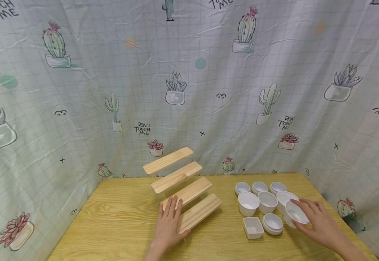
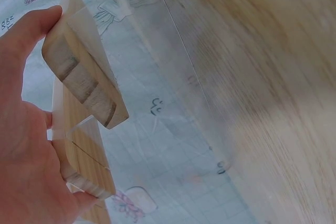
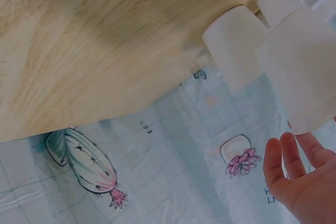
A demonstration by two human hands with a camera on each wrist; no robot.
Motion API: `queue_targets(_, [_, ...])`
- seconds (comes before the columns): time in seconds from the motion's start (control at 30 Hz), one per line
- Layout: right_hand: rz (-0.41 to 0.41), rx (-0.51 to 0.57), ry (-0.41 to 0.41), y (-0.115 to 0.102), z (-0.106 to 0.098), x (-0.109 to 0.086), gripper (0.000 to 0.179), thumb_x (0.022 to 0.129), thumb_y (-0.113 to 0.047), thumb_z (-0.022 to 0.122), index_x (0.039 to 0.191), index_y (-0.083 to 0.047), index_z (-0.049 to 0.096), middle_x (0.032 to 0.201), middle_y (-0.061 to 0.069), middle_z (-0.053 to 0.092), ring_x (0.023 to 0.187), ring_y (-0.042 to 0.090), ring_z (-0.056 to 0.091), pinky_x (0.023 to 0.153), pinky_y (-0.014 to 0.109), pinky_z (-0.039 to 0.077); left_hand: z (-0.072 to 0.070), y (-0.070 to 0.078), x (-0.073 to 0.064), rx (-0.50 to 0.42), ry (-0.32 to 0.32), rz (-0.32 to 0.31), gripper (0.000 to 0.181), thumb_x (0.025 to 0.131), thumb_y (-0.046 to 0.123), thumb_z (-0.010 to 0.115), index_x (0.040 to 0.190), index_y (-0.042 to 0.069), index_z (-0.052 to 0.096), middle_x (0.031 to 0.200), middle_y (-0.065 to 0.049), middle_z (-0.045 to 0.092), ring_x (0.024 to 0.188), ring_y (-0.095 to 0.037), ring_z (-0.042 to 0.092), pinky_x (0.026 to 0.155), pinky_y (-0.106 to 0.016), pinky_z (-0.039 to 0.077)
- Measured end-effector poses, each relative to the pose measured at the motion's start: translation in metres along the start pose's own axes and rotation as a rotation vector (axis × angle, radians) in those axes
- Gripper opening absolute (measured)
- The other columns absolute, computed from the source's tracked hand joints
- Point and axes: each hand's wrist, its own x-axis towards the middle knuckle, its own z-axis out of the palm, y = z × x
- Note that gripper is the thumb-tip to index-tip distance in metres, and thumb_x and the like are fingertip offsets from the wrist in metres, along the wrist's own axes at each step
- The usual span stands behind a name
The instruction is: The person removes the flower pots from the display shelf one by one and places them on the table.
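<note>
My left hand (image 1: 169,224) holds the left ends of the two lower boards of a stepped wooden rack (image 1: 200,214). Its fingers lie over the second board, and the thumb touches the lowest board's edge. In the left wrist view, fingers (image 2: 47,119) show between and around the board ends (image 2: 86,85). At the right, my right hand (image 1: 318,223) pinches a white cup (image 1: 295,214) by its rim between thumb and fingers. The same cup (image 3: 302,72) appears in the right wrist view above the fingertips. Whether it touches the table I cannot tell.
Several white containers stand close left of the right hand: round pots (image 1: 259,187) at the back, cups (image 1: 248,203) in the middle, a square pot (image 1: 253,227) and a ridged round pot (image 1: 272,223) in front. A cactus-print curtain (image 1: 202,116) encloses the wooden table (image 1: 124,210).
</note>
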Motion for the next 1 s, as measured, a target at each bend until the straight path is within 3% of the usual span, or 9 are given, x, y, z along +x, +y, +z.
queue_targets(0.33, [-0.005, -0.018, -0.038, 0.005, 0.008, -0.006, 0.066, 0.055, -0.024, 0.081, 0.115, -0.015, 0.056, 0.104, 0.012, 0.056, 0.084, 0.024, 0.046, 0.061, 0.041, 0.039, 0.001, -0.002, -0.002, 0.033, 0.028, 0.015, 0.098, 0.067, 0.057, 0.065, 0.141, 0.006, 0.027, 0.147, -0.014, 0.025, 0.136, -0.031, 0.024, 0.107, -0.056, 0.022])
queue_targets(0.63, [-0.023, -0.018, -0.047, 0.007, 0.015, -0.01, 0.069, 0.054, -0.023, 0.082, 0.116, -0.014, 0.055, 0.102, 0.008, 0.054, 0.078, 0.02, 0.045, 0.057, 0.034, 0.037, 0.0, -0.001, -0.001, 0.027, 0.022, 0.017, 0.098, 0.068, 0.057, 0.065, 0.141, 0.006, 0.026, 0.148, -0.015, 0.024, 0.136, -0.032, 0.024, 0.108, -0.056, 0.021])
queue_targets(0.8, [-0.006, -0.008, -0.057, 0.007, 0.018, -0.012, 0.069, 0.054, -0.024, 0.082, 0.116, -0.014, 0.055, 0.102, 0.008, 0.053, 0.08, 0.023, 0.047, 0.058, 0.039, 0.04, 0.002, -0.001, -0.001, 0.043, 0.047, 0.027, 0.097, 0.067, 0.057, 0.066, 0.14, 0.005, 0.029, 0.146, -0.015, 0.027, 0.134, -0.032, 0.027, 0.106, -0.055, 0.024])
queue_targets(1.0, [0.005, -0.01, -0.063, 0.008, 0.022, -0.013, 0.07, 0.054, -0.025, 0.082, 0.116, -0.014, 0.054, 0.101, 0.007, 0.053, 0.079, 0.023, 0.046, 0.056, 0.035, 0.039, 0.001, -0.001, -0.001, 0.019, 0.011, 0.004, 0.097, 0.068, 0.057, 0.065, 0.141, 0.007, 0.025, 0.148, -0.014, 0.023, 0.137, -0.031, 0.022, 0.108, -0.055, 0.02])
